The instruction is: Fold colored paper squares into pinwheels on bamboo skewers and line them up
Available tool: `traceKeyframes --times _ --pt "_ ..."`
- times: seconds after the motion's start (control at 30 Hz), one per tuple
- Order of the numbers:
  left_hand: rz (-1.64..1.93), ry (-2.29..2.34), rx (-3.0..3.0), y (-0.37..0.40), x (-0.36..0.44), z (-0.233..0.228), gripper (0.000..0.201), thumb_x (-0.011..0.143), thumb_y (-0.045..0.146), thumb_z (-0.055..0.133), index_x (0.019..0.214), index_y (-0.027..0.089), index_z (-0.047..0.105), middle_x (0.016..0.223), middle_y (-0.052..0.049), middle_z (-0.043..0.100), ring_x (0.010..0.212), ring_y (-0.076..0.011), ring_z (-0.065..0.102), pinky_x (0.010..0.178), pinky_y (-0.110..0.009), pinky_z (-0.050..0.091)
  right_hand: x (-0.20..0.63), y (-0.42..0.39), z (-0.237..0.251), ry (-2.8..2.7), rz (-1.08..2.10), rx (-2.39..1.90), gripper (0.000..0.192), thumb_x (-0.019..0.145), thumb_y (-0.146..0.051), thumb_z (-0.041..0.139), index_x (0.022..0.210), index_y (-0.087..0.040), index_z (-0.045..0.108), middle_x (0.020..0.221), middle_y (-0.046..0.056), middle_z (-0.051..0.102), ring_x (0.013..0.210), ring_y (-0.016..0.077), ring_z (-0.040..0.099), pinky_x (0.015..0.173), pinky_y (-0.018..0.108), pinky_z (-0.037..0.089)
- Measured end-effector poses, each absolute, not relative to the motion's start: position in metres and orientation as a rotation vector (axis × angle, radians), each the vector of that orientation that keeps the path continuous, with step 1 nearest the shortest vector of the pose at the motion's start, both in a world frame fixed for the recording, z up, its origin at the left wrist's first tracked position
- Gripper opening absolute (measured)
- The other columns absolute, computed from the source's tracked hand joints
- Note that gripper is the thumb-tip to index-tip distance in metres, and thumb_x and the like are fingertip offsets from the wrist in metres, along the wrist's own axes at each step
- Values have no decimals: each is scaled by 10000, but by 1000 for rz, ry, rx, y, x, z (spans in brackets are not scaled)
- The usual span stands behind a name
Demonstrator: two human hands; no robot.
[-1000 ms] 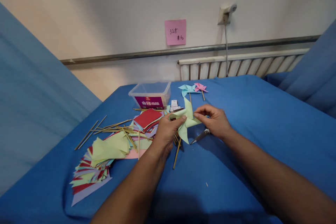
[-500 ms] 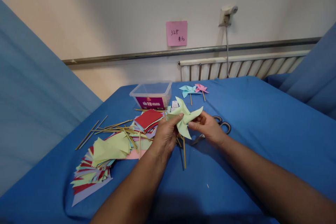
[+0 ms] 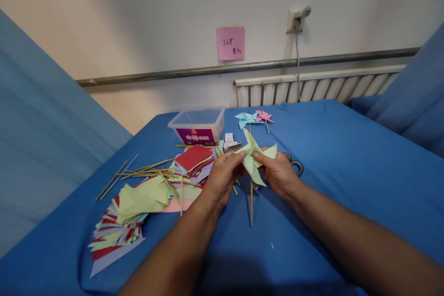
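Observation:
Between my two hands is a pale green paper pinwheel (image 3: 254,166) on a thin wooden stick (image 3: 251,208) that points down toward the table. My left hand (image 3: 225,173) is closed on the pinwheel's left side, its thumb on a blade. From the right, my right hand (image 3: 280,173) grips it too, thumb close to the centre; the fingers behind the paper are hidden. Just beyond my right hand lie scissors (image 3: 297,166), partly covered by it. Farther back rest a light blue pinwheel (image 3: 247,119) and a pink pinwheel (image 3: 264,115).
A clear plastic box (image 3: 199,127) with a purple label stands at the back left. Before it are red paper squares (image 3: 192,158), wooden sticks (image 3: 147,169) and a fanned pile of coloured paper (image 3: 142,201). Small white boxes (image 3: 229,138) sit beside the box. Blue cloth (image 3: 333,157) covers the table.
The pinwheel has shifted slightly right and turned a little. My right thumb has moved from the right blade onto the front near the centre. The view has shifted slightly.

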State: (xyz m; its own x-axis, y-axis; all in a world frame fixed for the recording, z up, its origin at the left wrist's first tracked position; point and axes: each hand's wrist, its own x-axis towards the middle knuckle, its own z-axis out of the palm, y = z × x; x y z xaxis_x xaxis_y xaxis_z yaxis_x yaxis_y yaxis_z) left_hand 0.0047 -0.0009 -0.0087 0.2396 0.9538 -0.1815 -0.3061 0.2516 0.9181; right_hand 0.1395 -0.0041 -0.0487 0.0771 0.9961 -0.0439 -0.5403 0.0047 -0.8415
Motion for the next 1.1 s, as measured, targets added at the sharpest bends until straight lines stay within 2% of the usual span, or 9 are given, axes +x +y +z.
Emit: traceKeyframes --times 0.1,0.17,0.37,0.53,0.7,0.8,0.97,1.1 --pt "1020 934 878 2 -1 -3 446 725 488 710 1030 162 697 954 -99 722 761 -196 669 708 -318 511 143 -4 -47 -742 1368 -860 300 629 -339 820 815 -176 652 738 5 662 602 130 552 570 269 418" --pt "1016 953 878 3 -3 -3 427 721 487 717 1010 174 706 967 -96 723 756 -190 666 712 -317 511 144 -4 -47 -762 1365 -886 306 625 -344 820 822 -175 660 760 16 680 615 138 569 583 276 433" --pt "988 958 916 3 -2 -5 317 680 421 775 830 149 717 872 -102 722 750 -185 651 718 -306 505 144 -5 -43 -807 1389 -876 303 641 -348 805 842 -162 677 786 35 690 620 141 571 582 277 443" --pt "978 962 914 5 -2 -7 350 650 394 805 852 126 706 845 -93 717 709 -157 651 694 -278 497 145 -6 -40 -795 1439 -854 319 632 -358 805 855 -161 690 792 41 696 620 151 574 578 283 441" --pt "971 968 921 4 -4 -3 409 669 480 774 889 140 720 843 -87 721 673 -148 642 641 -258 481 145 -6 -40 -807 1442 -859 329 635 -360 801 859 -145 690 744 31 681 584 139 554 547 272 418" --pt "990 977 963 4 -4 -1 396 645 469 792 851 139 721 828 -80 719 677 -151 637 640 -258 471 145 -6 -41 -817 1419 -901 324 632 -361 804 833 -141 678 702 19 663 558 129 534 530 266 398" --pt "1088 1099 1030 6 -4 -4 339 596 404 834 761 141 697 694 -28 672 597 -106 580 622 -242 440 146 -6 -42 -823 1428 -923 295 626 -355 811 767 -153 647 626 -11 614 524 113 509 511 260 377" --pt "1075 1071 998 5 -4 -3 345 620 433 812 773 147 695 729 -31 677 623 -113 589 636 -251 449 145 -7 -40 -804 1453 -911 312 620 -358 812 790 -150 654 661 1 639 539 122 534 526 268 399"
